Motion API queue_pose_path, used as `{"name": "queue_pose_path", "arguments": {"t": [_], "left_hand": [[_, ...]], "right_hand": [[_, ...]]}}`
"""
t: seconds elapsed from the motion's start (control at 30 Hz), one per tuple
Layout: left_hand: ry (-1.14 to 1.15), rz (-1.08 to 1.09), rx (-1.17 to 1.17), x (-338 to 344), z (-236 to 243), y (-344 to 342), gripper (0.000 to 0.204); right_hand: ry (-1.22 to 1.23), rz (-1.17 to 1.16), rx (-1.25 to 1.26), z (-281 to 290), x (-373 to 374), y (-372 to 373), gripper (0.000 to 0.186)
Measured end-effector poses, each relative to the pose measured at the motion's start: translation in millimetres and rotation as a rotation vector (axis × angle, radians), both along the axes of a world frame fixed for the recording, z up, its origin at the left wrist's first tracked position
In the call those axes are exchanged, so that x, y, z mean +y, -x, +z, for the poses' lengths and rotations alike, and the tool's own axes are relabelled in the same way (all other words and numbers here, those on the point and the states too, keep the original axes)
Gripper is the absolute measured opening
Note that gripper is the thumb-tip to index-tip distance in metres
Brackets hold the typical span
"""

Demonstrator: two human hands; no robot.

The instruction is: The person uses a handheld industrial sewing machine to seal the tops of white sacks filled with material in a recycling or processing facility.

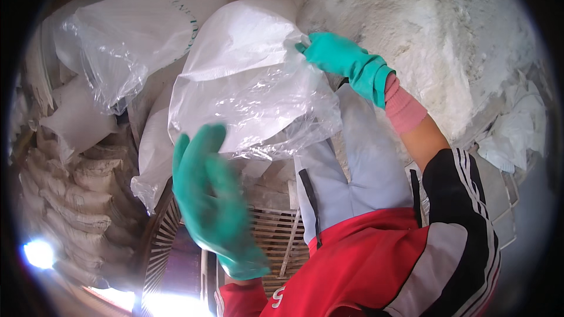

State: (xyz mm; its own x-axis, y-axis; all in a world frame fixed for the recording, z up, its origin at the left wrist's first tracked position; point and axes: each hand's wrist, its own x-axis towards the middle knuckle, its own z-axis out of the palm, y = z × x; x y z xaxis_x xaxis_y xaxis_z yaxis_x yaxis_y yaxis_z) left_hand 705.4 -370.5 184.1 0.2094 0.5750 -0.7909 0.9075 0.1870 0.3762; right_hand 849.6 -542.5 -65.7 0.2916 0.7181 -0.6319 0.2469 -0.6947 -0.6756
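A white sack (pixel 241 41) with a clear plastic liner (pixel 282 105) is just left of the powder heap (pixel 446 41). At the heap's left edge, the green-gloved right hand (pixel 336 54) has its fingers closed on the sack's rim. The left hand (pixel 205 191), blurred and empty, is spread farther left of the heap; contact with the liner is unclear. A green-printed white bag (pixel 141 29) lies well left of the heap

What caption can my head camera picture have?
Green gloves: right hand grips a white sack with clear liner; left hand hovers nearby.
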Motion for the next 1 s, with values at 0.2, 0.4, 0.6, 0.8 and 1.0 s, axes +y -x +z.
{"name": "queue_pose_path", "arguments": {"t": [0.2,0.4,0.6,0.8,1.0], "left_hand": [[-0.118,-1.245,-0.058,-60,-45,-39,0.043],[-0.243,-1.426,0.178,-32,-100,-5,0.044],[-0.321,-1.120,-0.126,34,-175,18,0.029],[-0.388,-1.110,-0.060,1,-220,-15,0.030],[-0.307,-0.735,-0.494,18,-95,40,0.030]], "right_hand": [[-0.332,-0.320,0.279,-8,-6,3,0.034],[-0.066,-0.021,-0.001,0,-9,5,0.042],[-0.034,-0.023,0.154,10,20,6,0.040],[-0.022,-0.257,0.375,-7,0,-4,0.026],[0.038,-0.329,0.362,-1,-3,0,0.031]]}}
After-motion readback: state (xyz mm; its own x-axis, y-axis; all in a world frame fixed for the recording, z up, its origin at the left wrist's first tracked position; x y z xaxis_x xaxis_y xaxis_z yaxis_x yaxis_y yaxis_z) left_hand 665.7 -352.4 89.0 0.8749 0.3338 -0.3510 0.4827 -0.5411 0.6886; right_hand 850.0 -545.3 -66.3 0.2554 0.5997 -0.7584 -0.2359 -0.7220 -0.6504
